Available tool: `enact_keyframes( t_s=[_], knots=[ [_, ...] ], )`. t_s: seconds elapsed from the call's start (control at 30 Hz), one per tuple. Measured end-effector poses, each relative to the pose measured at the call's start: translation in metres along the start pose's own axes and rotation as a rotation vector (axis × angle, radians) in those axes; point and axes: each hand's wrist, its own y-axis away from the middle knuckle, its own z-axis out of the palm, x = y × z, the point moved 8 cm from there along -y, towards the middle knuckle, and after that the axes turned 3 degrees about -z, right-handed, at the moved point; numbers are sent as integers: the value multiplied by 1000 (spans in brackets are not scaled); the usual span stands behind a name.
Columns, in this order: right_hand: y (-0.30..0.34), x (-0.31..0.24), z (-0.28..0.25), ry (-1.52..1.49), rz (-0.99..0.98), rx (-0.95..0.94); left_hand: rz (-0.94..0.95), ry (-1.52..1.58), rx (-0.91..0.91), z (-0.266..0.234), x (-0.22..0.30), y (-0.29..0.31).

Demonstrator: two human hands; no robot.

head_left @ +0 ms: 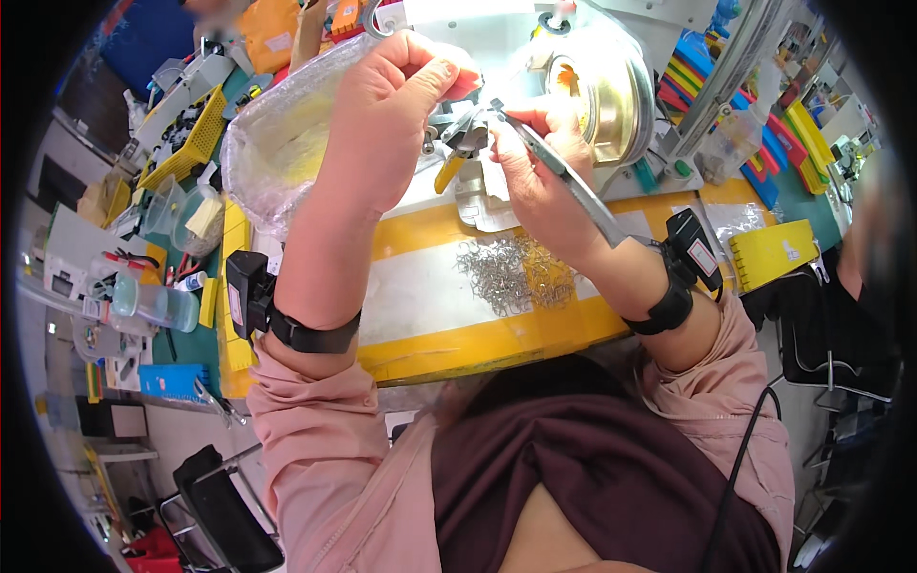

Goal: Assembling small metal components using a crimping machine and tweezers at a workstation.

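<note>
Right-hand fingers (509, 160) grip a long grey tool (565, 172) between them.

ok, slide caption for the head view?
Left hand and right hand at a grey tool, beyond heaped metal bits.

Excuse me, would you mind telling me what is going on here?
Two bare hands are at work by a small metal mechanism. The left hand has its fingers pinched together beside it; anything between them is too small to make out. The right hand seems to hold a grey tool, its tip at the mechanism. A loose heap of metal pieces lies in front.
</note>
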Motion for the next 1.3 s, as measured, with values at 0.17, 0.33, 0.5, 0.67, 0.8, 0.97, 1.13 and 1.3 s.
enact_keyframes(
  t_s=[0.17, 0.33, 0.5, 0.67, 0.8, 0.97, 1.13, 1.3],
  knots=[
    [-4, -15, 0, 92, -83, -105, -16, -351, 102, -1, 16, 9],
    [42, -43, -46, 111, -111, -43, 116, -361, 242, -53, 54, 12],
    [85, 26, -99, -472, 676, 24, 299, -1450, 391, -113, 38, 12],
    [117, 78, -123, -775, 1181, 254, -354, -1641, 284, -148, 3, -14],
    [125, 63, -113, -787, 1305, 193, 91, -1853, 372, -132, 16, -1],
    [94, 22, -85, -879, 1175, -199, -39, -1095, 283, -110, 29, 13],
    [51, -3, -41, -740, 957, -558, -314, -1025, 399, -128, 21, 21],
    [41, 10, -9, -482, 844, -478, 190, -1072, 397, -85, 48, 36]
  ],
)
